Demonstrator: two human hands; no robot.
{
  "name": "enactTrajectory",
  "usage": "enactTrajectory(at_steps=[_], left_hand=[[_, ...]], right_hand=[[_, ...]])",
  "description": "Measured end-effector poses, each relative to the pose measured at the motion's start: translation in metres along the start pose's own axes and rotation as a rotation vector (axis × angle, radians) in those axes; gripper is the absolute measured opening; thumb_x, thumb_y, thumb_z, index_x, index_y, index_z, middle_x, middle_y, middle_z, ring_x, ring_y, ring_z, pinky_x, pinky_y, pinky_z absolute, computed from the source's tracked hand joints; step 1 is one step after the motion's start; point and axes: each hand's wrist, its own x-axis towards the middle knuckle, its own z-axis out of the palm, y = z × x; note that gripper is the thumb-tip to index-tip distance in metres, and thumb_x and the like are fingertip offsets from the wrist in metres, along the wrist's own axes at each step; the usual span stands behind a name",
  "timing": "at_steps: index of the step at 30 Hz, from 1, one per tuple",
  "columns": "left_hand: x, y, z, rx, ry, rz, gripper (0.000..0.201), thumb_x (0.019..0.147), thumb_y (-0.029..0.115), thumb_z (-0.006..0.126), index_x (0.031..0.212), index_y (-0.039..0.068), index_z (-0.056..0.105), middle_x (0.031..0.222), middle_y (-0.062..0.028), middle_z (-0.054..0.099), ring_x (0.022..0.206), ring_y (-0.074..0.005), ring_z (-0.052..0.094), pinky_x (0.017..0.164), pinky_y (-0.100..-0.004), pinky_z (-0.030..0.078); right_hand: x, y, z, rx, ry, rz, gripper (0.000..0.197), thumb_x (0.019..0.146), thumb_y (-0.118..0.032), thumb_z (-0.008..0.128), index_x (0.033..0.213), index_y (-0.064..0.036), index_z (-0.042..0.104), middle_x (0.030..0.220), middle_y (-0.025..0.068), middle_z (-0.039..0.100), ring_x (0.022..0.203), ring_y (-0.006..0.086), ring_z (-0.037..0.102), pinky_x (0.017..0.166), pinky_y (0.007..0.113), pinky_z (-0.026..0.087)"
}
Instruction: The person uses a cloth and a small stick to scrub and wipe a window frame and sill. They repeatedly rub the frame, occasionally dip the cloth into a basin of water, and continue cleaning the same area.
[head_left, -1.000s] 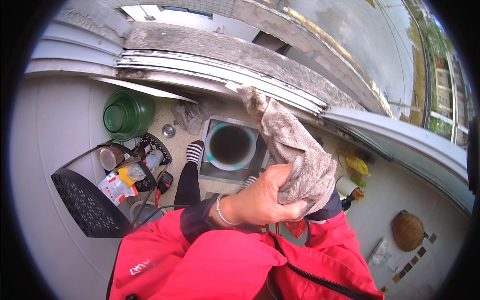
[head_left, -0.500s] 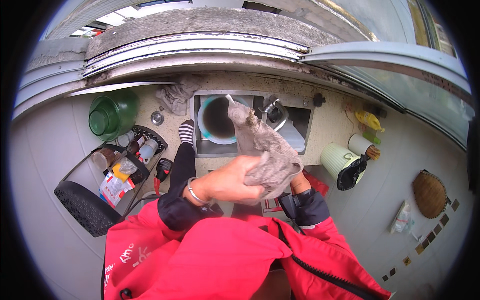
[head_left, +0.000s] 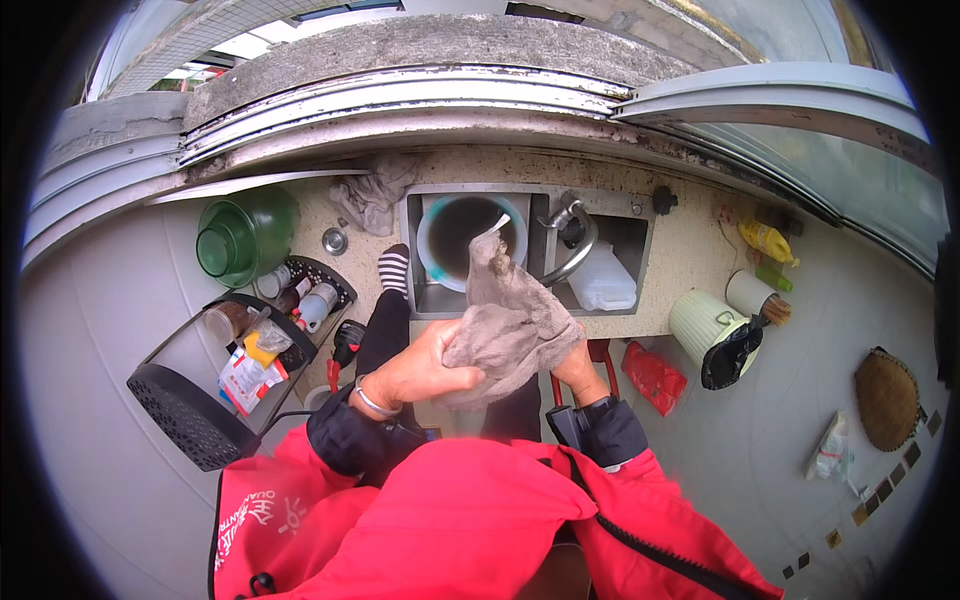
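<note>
A damp-looking grey-brown cloth [head_left: 510, 335] hangs between my hands in front of the sink. My left hand [head_left: 420, 365] is closed on its left side, thumb over the fabric. At its right edge my right hand [head_left: 578, 368] grips it, fingers partly hidden. A small white strip [head_left: 491, 231] sticks out past the far tip of the cloth; I cannot make out what it is. Behind that tip, a round basin [head_left: 431, 270] of murky dark water sits in the left bowl of the metal sink [head_left: 430, 300].
A curved tap [head_left: 580, 250] stands between the bowls, near a translucent plastic container [head_left: 603, 280]. A striped sock [head_left: 394, 268] rests by the sink's left side. Left are a green jar [head_left: 248, 235] and a black rack [head_left: 190, 410]; right is a lined bin [head_left: 705, 330].
My hands have moved apart and the cloth is spread wider between them. More of my right hand shows. The whole view has shifted, with the surroundings now further right.
</note>
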Motion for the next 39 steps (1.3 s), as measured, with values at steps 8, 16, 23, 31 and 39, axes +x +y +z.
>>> enactTrajectory(at_steps=[8,16,23,31,39], left_hand=[[-0.018,0.011,-0.022,-0.062,0.098,0.036,0.056,0.076,0.002,0.067,0.13,-0.005,0.052,0.118,-0.0026,0.062,0.105,-0.0084,0.054,0.096,-0.0271,0.043],[-0.024,0.027,-0.026,-0.221,0.265,0.192,0.068,0.072,0.012,0.069,0.133,-0.008,0.047,0.127,-0.0134,0.06,0.116,-0.0198,0.056,0.103,-0.0329,0.041],[-0.024,0.006,-0.015,-0.687,0.356,0.244,0.068,0.076,0.01,0.06,0.14,-0.005,0.039,0.137,-0.0191,0.052,0.127,-0.0321,0.051,0.111,-0.0441,0.037],[-0.015,-0.009,-0.024,-0.916,0.345,0.285,0.06,0.083,0.012,0.055,0.14,-0.005,0.04,0.138,-0.0209,0.051,0.127,-0.0351,0.051,0.111,-0.0494,0.037],[-0.009,-0.022,-0.027,-0.957,0.348,0.309,0.058,0.086,0.014,0.053,0.14,-0.001,0.041,0.14,-0.0187,0.051,0.13,-0.035,0.047,0.113,-0.0504,0.033]], right_hand=[[0.01,-0.006,-0.013,0.185,0.234,0.019,0.017,0.086,-0.003,0.059,0.098,0.0025,0.068,0.082,0.008,0.071,0.075,0.0103,0.063,0.068,0.028,0.051],[0.019,0.03,0.002,0.253,0.282,0.241,0.024,0.096,-0.009,0.057,0.117,-0.0027,0.067,0.066,-0.0044,0.054,0.058,0.0025,0.045,0.053,0.021,0.039],[0.01,0.047,0.019,0.154,0.265,0.173,0.029,0.094,-0.007,0.058,0.122,-0.0065,0.065,0.068,0.0014,0.056,0.06,0.0064,0.047,0.056,0.024,0.041],[-0.034,0.055,0.04,-0.285,0.15,0.332,0.026,0.088,-0.015,0.063,0.112,-0.0179,0.071,0.086,0.0201,0.068,0.082,0.0396,0.066,0.07,0.044,0.054],[-0.002,0.015,0.067,0.22,0.403,0.015,0.025,0.09,-0.004,0.06,0.115,-0.0026,0.067,0.063,0.0124,0.059,0.053,0.0187,0.058,0.053,0.029,0.045]])
